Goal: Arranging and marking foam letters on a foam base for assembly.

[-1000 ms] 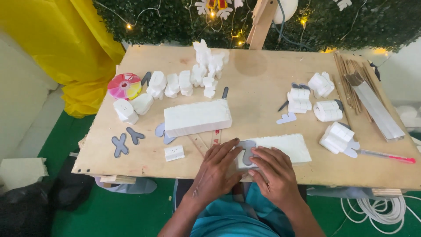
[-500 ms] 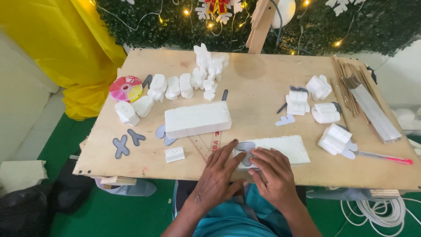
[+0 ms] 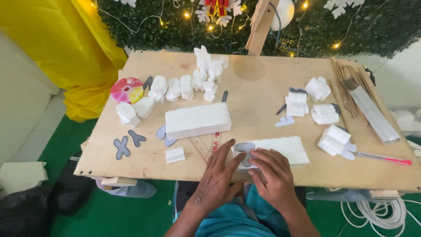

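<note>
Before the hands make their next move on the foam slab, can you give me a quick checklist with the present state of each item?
1. Grey letter-shaped template lies flat on the white rectangular foam slab: ok.
2. Left hand rests at the slab's left end, fingers on the wooden tabletop: ok.
3. Right hand presses on the template's lower part: ok.
4. Slab lies fully on the tabletop, near the front edge: ok.
5. A cutting or marking tool in either hand: cannot tell, none shows.
6. Pink pen lies apart at the right, untouched: ok.
</note>
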